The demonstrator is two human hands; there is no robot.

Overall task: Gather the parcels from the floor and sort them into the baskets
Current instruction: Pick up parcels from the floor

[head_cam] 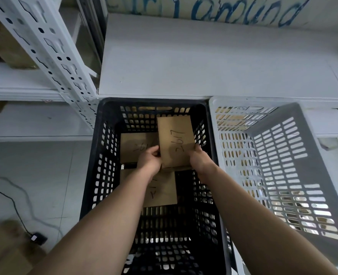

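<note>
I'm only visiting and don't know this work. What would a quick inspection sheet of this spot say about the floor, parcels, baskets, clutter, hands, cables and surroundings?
Surface: pale floor, shown left of the baskets.
Job's things: black basket with two flat parcels inside; white basket beside it on the right, no parcel seen in it.
Clutter: blurred cardboard box at lower left.
Hands: left hand and right hand grip the held parcel, marked 2617, over the black basket.
Cables: black cable runs across the floor to a small adapter.
Surroundings: white metal shelving; white board.
</note>
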